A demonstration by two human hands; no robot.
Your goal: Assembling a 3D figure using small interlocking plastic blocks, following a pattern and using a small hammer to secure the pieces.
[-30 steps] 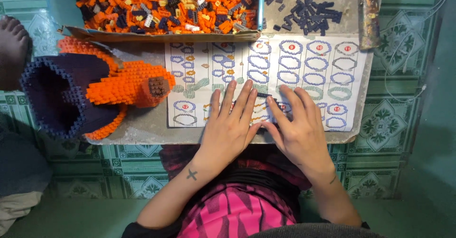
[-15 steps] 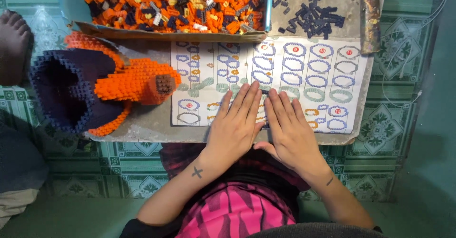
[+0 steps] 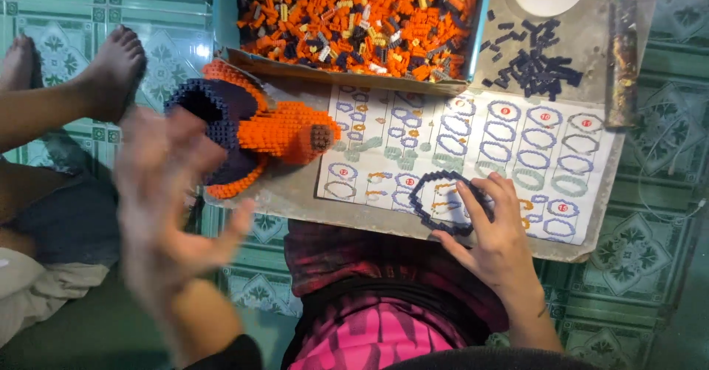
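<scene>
Dark navy blocks, clipped end to end, make up the brick ring (image 3: 443,201), a thin, open, roughly oval loop only a single brick wide, with a bumpy studded outline. It lies flat on the instruction sheet (image 3: 517,159), near the sheet's near edge, with printed drawings of similar rings showing through its middle. The right hand (image 3: 493,238) rests on it from the near side, fingers spread and bent, the fingertips pressing on the right-hand part of the loop and the thumb tip at its near rim, so the hand steadies the ring rather than closing round it. The left hand (image 3: 166,193) is raised off the tabletop (image 3: 295,200) at the left, well apart from the ring, open with fingers splayed and holding nothing, though it is blurred. Just behind that hand stands a brick model (image 3: 258,130), an orange body with a brown tip pointing right and a hollow navy cup at its left end. On the far side sits a shallow tray (image 3: 225,15) heaped with loose bricks (image 3: 354,15), mostly orange with some navy, yellow and white. To the right of the tray a scatter of small navy pieces (image 3: 535,63) lies on the bare board. Another person's bare foot (image 3: 111,71) rests on the green tiled floor (image 3: 59,15) at the far left.
</scene>
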